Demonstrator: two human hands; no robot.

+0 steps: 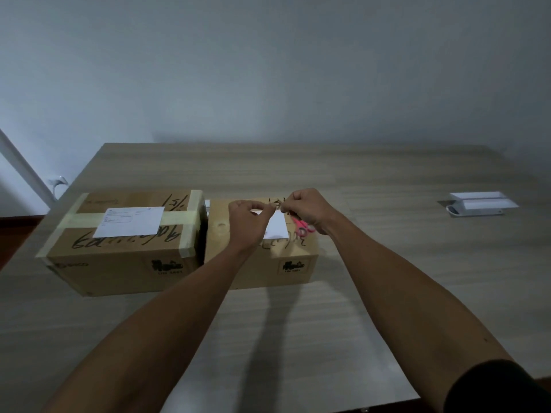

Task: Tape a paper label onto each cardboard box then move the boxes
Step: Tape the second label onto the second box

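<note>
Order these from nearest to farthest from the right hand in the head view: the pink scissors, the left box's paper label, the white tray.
From the right hand:
1. Pink scissors, just beneath it.
2. Paper label, on the left box.
3. White tray, far right on the table.

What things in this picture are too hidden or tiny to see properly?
All from the head view:
- Tape strip: whatever the left hand and right hand pinch between them is too thin to make out.
- Paper label on the right box: mostly covered by the left hand.
- Pink scissors: partly behind the right wrist.
- Print on the left box's label: too small to read.
</note>
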